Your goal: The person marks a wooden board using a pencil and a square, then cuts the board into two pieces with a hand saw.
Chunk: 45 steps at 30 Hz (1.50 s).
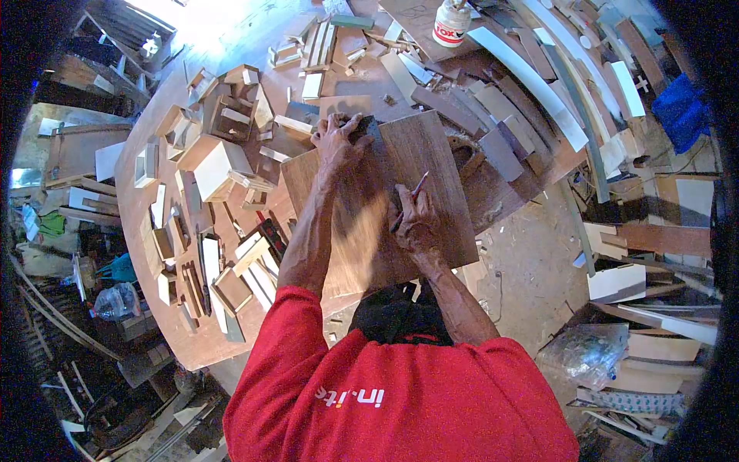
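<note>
A brown wood-grained board [439, 165] lies flat in front of me, its near edge close to my body. My left hand [339, 142] grips the far edge of this board, fingers bent over it. Beside those fingers is a dark, flat piece [371, 127], partly covered and too shadowed to name. Over the right half of the board, my right hand [417, 223] is closed around a pencil [420, 183], whose upper end sticks up past the fingers. The lower end of the pencil is hidden by the hand.
Small wooden boxes and frames [219, 169] crowd the table [196, 350] on the left. Offcuts [504, 154] and long strips [531, 85] lie at the right. A white tub [452, 27] stands at the back. Plastic bags [589, 354] and more wood flank the floor.
</note>
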Tool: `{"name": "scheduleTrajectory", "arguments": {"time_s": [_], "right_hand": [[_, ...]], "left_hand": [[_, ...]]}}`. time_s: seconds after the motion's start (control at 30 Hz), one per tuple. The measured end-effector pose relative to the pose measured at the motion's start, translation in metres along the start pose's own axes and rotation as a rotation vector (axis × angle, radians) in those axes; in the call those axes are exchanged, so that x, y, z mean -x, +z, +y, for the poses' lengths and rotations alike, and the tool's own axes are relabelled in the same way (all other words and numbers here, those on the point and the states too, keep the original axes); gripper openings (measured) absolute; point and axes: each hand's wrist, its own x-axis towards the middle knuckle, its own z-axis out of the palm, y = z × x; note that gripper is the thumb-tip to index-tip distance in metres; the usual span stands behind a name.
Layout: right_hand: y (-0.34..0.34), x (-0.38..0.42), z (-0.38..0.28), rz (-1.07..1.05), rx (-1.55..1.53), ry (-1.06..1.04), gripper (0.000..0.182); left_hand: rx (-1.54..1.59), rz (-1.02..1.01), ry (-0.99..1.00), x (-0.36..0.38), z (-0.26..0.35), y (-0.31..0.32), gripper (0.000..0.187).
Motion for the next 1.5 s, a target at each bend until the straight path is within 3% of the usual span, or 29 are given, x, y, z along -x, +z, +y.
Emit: {"name": "scheduleTrajectory", "arguments": {"time_s": [0.17, 0.27, 0.33, 0.37, 0.43, 0.57, 0.7, 0.77, 0.83, 0.87, 0.93, 1.03, 1.07, 1.2, 1.3, 1.37, 1.43, 1.5], "right_hand": [[-0.005, -0.001, -0.003, -0.032, -0.014, -0.018, 0.042], [0.002, 0.003, 0.006, -0.034, -0.024, -0.021, 0.043], [0.007, 0.003, 0.008, 0.000, 0.047, -0.049, 0.043], [0.007, 0.003, 0.008, 0.001, 0.048, -0.058, 0.043], [0.006, 0.005, 0.007, -0.091, 0.030, 0.042, 0.045], [-0.007, 0.005, 0.002, -0.229, -0.043, 0.075, 0.048], [-0.006, -0.004, 0.012, -0.144, -0.105, -0.044, 0.041], [-0.009, -0.009, 0.025, -0.173, -0.081, -0.092, 0.038], [-0.012, -0.016, 0.042, -0.219, -0.548, 0.089, 0.031], [-0.022, -0.013, 0.048, -0.224, -0.550, 0.087, 0.031], [-0.067, -0.012, 0.041, -0.127, -0.838, 0.351, 0.037], [-0.085, -0.007, 0.075, -0.147, -0.856, 0.369, 0.045], [-0.082, -0.005, 0.085, -0.091, -0.917, 0.325, 0.043], [-0.093, 0.002, 0.080, 0.035, -0.850, 0.336, 0.027], [-0.078, -0.003, 0.086, 0.023, -0.740, 0.177, 0.026], [-0.078, -0.015, 0.077, -0.003, -0.695, 0.211, 0.025], [-0.084, -0.032, 0.062, -0.041, -0.648, 0.028, 0.026], [-0.069, -0.049, 0.058, -0.054, -0.681, 0.057, 0.021]], "left_hand": [[-0.026, 0.015, -0.022, 0.003, 0.004, 0.002, 0.054], [-0.088, 0.202, -0.007, 0.012, 0.005, 0.010, 0.047], [-0.055, 0.226, 0.223, 0.022, 0.001, 0.013, 0.042], [-0.056, 0.234, 0.218, 0.026, 0.001, 0.015, 0.042], [0.134, 0.140, 0.353, 0.036, 0.003, 0.021, 0.040], [0.051, 0.060, 0.366, 0.060, 0.016, 0.007, 0.057], [-0.108, -0.048, 0.317, 0.066, 0.017, 0.014, 0.072], [-0.085, -0.228, 0.142, 0.066, 0.032, 0.003, 0.080], [-0.093, -0.244, 0.133, 0.067, 0.036, -0.002, 0.080], [-0.090, -0.275, 0.088, 0.066, 0.042, -0.006, 0.081], [-0.118, -0.368, 0.038, 0.065, 0.052, -0.016, 0.090], [-0.150, -0.438, 0.029, 0.065, 0.061, -0.026, 0.100], [-0.195, -0.392, 0.168, 0.057, 0.026, 0.016, 0.105], [-0.150, -0.370, 0.092, 0.061, 0.043, 0.003, 0.107], [-0.148, -0.423, 0.013, 0.062, 0.050, -0.006, 0.106], [-0.154, -0.422, 0.001, 0.064, 0.056, -0.013, 0.106], [-0.155, -0.425, -0.006, 0.064, 0.058, -0.014, 0.106], [-0.143, -0.400, 0.008, 0.064, 0.058, -0.014, 0.106]]}}
